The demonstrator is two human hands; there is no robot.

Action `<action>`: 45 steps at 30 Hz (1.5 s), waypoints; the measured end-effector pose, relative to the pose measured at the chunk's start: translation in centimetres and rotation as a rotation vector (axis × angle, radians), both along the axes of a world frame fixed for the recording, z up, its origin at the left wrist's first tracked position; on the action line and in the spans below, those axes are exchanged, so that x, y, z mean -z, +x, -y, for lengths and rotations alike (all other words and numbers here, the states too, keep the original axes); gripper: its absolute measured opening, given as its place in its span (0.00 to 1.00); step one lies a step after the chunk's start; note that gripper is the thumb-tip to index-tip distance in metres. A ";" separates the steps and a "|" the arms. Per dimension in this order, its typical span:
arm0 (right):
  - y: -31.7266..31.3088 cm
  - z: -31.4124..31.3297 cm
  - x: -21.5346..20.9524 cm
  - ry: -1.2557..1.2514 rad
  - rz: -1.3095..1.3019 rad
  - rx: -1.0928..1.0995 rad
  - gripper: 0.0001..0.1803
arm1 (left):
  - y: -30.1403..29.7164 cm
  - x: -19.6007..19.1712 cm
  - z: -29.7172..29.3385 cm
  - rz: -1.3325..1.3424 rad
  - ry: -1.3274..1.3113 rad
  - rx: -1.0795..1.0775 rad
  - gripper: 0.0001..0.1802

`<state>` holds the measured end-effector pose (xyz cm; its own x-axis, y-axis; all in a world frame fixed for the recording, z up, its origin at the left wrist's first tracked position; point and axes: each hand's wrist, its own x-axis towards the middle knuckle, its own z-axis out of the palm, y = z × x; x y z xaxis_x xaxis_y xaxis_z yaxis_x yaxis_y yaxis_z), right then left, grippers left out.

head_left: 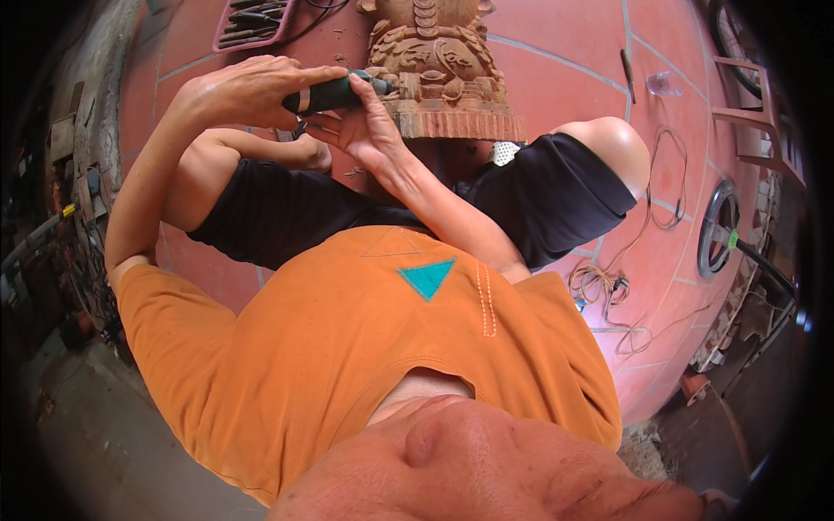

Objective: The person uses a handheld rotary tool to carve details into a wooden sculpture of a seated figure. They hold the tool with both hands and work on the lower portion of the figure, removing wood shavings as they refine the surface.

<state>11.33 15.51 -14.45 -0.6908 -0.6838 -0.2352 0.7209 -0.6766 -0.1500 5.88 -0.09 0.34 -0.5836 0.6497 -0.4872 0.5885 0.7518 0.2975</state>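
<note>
I sit on a red tiled floor (556,61) with a carved wooden statue (439,65) standing between my knees. My left hand (248,87) is wrapped around the dark green handle of a power carving tool (334,94). The tool's tip rests against the lower left edge of the carving. My right hand (365,130) sits under the tool's front end, thumb laid over it and fingers spread beside the statue's base. Black shorts (287,213) and an orange shirt (347,347) fill the lower view.
A pink tray of chisels (252,22) lies at the top left. A loose cable (604,282) coils on the floor at the right, near a round metal ring (717,230). A clear plastic cup (665,84) and a pink plastic stool (756,113) stand further right.
</note>
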 end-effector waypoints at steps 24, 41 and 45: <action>0.6 1.2 1.5 -0.009 0.151 -0.094 0.33 | -0.4 1.4 2.3 0.198 -0.106 -0.065 0.56; -3.8 -2.1 1.9 0.237 -0.034 0.059 0.27 | -7.0 6.8 0.9 0.228 -0.125 0.083 0.42; -5.0 -3.1 3.1 0.218 0.036 0.081 0.26 | -8.1 6.5 -1.4 0.108 -0.189 0.104 0.42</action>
